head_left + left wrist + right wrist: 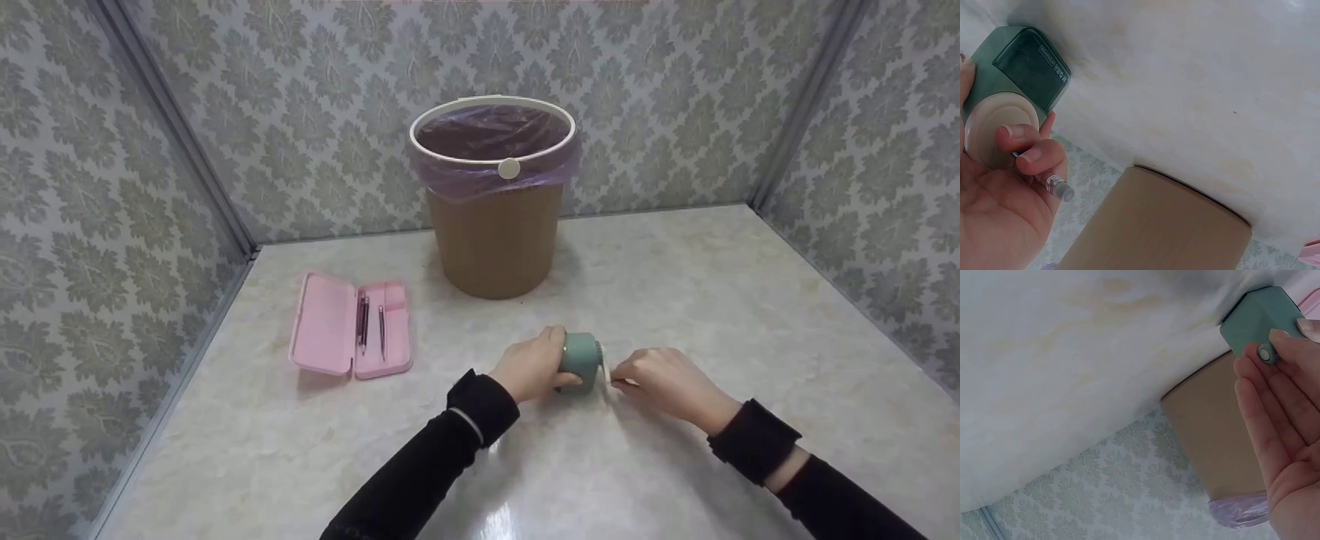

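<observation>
A green crank pencil sharpener (580, 358) stands on the table, gripped by my left hand (529, 366) from its left side. In the left wrist view, a dark see-through drawer (1036, 67) and a round cream face (1002, 121) show on it. Curled fingers of that hand also hold a pencil (1050, 181) at the cream face, its eraser end sticking out; the front of the pencil is hidden. On the other side my right hand (671, 381) pinches the knob (1266, 354) of the crank between thumb and fingertips.
An open pink pencil case (384, 366) with several pencils (364, 322) lies to the left. A brown trash bin (495, 240) with a purple liner (450, 176) stands at the back. Patterned panels (315, 112) wall the table on three sides.
</observation>
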A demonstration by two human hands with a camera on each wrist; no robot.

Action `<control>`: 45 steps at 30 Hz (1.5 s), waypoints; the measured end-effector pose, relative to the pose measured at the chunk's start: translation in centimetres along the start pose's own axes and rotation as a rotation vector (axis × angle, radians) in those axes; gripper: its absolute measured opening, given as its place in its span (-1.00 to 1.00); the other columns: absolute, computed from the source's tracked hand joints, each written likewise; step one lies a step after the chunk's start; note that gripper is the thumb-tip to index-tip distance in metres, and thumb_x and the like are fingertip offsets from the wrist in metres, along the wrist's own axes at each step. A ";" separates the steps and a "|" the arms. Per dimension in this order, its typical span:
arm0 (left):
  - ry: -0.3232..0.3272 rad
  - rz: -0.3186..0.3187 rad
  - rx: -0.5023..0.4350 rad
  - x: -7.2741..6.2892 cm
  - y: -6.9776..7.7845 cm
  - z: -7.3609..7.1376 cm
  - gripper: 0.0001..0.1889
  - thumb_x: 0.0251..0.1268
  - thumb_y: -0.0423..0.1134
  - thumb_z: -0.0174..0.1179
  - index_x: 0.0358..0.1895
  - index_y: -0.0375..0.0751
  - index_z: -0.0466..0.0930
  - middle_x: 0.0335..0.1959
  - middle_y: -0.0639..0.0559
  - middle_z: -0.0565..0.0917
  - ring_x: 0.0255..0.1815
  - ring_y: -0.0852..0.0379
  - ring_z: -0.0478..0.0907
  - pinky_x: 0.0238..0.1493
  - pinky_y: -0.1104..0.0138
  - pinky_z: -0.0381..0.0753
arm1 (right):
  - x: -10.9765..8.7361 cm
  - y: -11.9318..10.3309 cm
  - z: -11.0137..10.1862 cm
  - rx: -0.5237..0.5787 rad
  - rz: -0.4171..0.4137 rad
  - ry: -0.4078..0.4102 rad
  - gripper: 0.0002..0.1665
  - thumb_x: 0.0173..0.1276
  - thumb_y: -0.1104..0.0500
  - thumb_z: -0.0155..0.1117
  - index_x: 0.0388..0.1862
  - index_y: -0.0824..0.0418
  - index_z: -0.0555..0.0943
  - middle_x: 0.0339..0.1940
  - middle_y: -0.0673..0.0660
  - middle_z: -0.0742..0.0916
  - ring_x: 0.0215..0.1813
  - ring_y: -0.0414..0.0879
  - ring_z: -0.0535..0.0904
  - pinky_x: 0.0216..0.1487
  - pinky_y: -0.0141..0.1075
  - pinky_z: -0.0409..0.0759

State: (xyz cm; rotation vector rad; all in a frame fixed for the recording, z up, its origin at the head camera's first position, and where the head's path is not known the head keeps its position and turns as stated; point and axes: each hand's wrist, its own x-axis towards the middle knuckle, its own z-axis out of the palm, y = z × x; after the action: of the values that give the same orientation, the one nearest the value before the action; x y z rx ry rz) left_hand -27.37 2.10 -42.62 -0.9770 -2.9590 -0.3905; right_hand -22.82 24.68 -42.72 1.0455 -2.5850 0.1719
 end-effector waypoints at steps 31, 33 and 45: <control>0.022 0.025 0.072 0.2 0.0 0.1 -0.33 0.32 0.20 0.31 0.21 -0.25 0.36 -0.01 -0.07 0.63 -0.08 0.04 0.73 -0.10 0.21 0.75 | 0.1 0.3 -1.4 -0.067 -0.059 0.136 -0.84 0.14 0.34 0.54 -0.43 0.12 0.71 -0.53 -0.01 0.75 -0.47 -0.16 0.62 -0.46 -0.33 0.57; 0.023 0.025 0.077 0.2 -0.1 0.1 -0.33 0.32 0.20 0.31 0.20 -0.25 0.37 -0.01 -0.07 0.64 -0.08 0.04 0.73 -0.10 0.21 0.75 | 0.4 0.4 -1.7 -0.071 -0.057 0.149 -0.84 0.14 0.34 0.54 -0.41 0.13 0.72 -0.52 0.00 0.75 -0.46 -0.15 0.63 -0.45 -0.33 0.58; 0.025 0.023 0.068 0.2 -0.2 0.1 -0.33 0.30 0.19 0.34 0.21 -0.24 0.37 0.00 -0.06 0.64 -0.08 0.04 0.72 -0.10 0.22 0.75 | 2.7 1.8 -2.2 -0.069 0.016 0.134 -0.91 0.23 0.35 0.48 -0.33 0.19 0.76 -0.46 0.08 0.80 -0.38 -0.05 0.72 -0.37 -0.22 0.68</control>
State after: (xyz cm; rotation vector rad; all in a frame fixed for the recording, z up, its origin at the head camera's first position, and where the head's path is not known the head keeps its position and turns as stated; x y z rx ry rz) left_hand -27.59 2.11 -42.78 -0.9909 -2.9148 -0.2972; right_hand -25.24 24.76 -39.63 0.9553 -2.4613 0.1501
